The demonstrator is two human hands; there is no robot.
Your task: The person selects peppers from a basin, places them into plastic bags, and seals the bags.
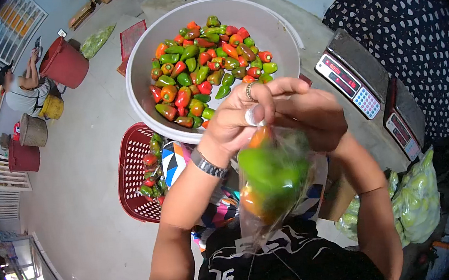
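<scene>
A clear plastic bag of green and orange-red bell peppers (274, 170) hangs in front of my chest. My left hand (238, 111), with a ring and a white wrap on the thumb, pinches the gathered top of the bag. Pressed close beside it, my right hand (312, 114) is curled at the bag's upper right; motion blurs it and its fingertips are partly hidden. Just beyond my hands stands a large round grey-white tub (137, 94) holding many loose red, green and orange peppers (200, 60).
A red perforated basket (129, 172) with more peppers is at my left. Two digital scales, the nearer one (347, 80) lit, stand at right above bagged green produce (416, 196). A person (28, 92) sits far left near a red bucket (66, 62).
</scene>
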